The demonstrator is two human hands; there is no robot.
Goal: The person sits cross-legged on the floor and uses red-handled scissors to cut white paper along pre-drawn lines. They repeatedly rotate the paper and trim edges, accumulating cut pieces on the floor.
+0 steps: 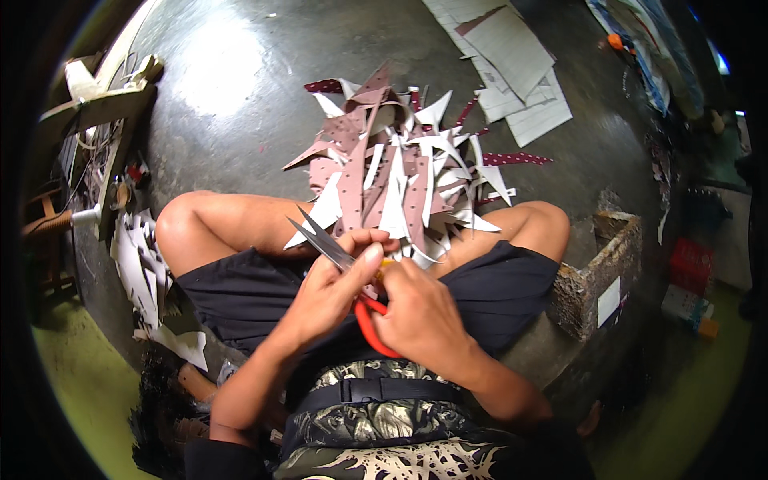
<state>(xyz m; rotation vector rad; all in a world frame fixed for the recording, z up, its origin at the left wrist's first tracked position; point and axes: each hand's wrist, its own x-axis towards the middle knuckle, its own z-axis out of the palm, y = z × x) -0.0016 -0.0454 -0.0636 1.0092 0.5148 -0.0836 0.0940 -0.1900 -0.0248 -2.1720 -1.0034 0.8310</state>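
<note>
A pair of scissors [326, 243] with red handles is between my hands in front of my belly, its slightly parted blades pointing up and to the left. My left hand [330, 294] is closed round the scissors near the base of the blades, thumb on top. Closed at the handle end is my right hand [422, 308], with a red loop showing beside its fingers. A bit of yellow shows between the hands; I cannot make out what it belongs to. Just beyond them lies a heap of pointed scraps [350, 186], white, dotted pink and dotted dark red.
Flat pale sheets [512, 60] lie on the grey floor at the far right. White offcuts [142, 268] are piled by my left knee. A rough, worn box [588, 288] stands beside my right knee. At the left is a wooden frame [104, 120] with cables.
</note>
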